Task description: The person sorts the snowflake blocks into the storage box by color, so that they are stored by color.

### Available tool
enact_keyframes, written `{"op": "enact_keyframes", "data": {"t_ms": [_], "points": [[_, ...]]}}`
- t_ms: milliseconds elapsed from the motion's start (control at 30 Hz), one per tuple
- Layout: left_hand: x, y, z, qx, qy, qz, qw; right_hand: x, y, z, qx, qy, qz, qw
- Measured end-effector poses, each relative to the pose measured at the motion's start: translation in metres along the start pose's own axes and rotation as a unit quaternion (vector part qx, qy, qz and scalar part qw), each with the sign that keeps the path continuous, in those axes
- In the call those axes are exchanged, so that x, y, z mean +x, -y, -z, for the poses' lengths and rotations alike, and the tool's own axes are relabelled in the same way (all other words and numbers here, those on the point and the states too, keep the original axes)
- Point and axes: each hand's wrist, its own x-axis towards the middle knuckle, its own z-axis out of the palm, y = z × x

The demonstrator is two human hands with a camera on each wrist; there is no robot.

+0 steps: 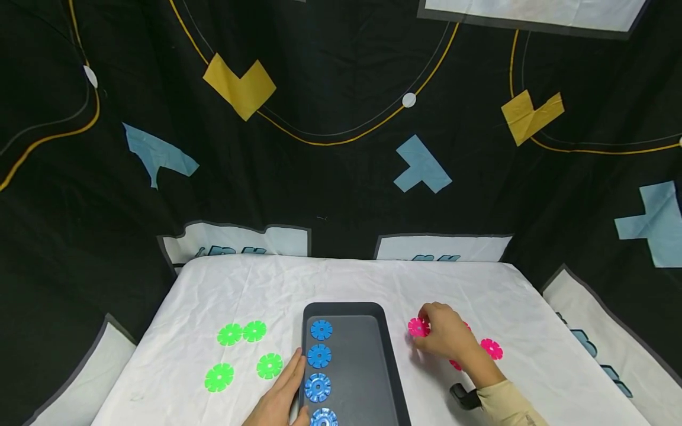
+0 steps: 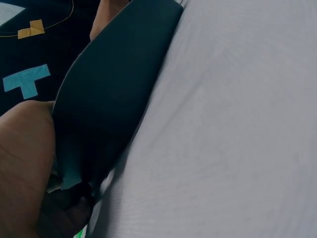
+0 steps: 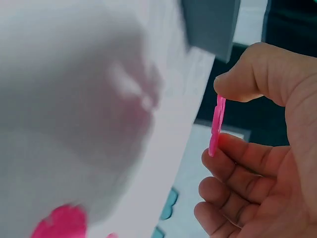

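Observation:
In the head view my left hand (image 1: 282, 390) grips the left rim of a dark grey tray (image 1: 387, 355), fingers along its outer side and thumb over the edge. The tray's near wall (image 2: 114, 84) fills much of the left wrist view. My right hand (image 3: 267, 134) pinches a pink notched plastic disc (image 3: 217, 124) edgewise between thumb and fingertips, above the table to the right of the tray. Other pink discs (image 1: 491, 349) lie around and partly behind that hand. Several blue notched discs (image 1: 321, 329) stand in a column along the tray's left side.
Several green notched discs (image 1: 230, 334) lie on the white-covered table (image 1: 160, 367) left of the tray. A black wrist device (image 1: 465, 396) sits at the right sleeve. Behind the table hangs a black curtain (image 1: 330, 195) with blue and yellow shapes.

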Motion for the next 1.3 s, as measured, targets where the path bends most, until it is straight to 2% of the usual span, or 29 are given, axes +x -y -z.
{"op": "enact_keyframes", "data": {"t_ms": [300,567,833,1300], "points": [[-0.001,0.002,-0.001,-0.006,-0.006,-0.004,1.0,0.004,0.032,0.006,-0.015,-0.022,0.075,0.9968],[0.0,0.002,0.001,0.001,0.003,-0.003,1.0,0.011,0.058,0.004,-0.02,-0.009,0.097,0.995],[0.001,0.0,0.004,-0.012,0.03,0.018,0.9993,0.019,0.074,0.002,-0.03,-0.008,0.128,0.9913],[0.0,-0.001,0.004,-0.011,0.028,0.013,0.9994,0.035,0.092,-0.015,-0.018,0.033,0.14,0.9894]]}}
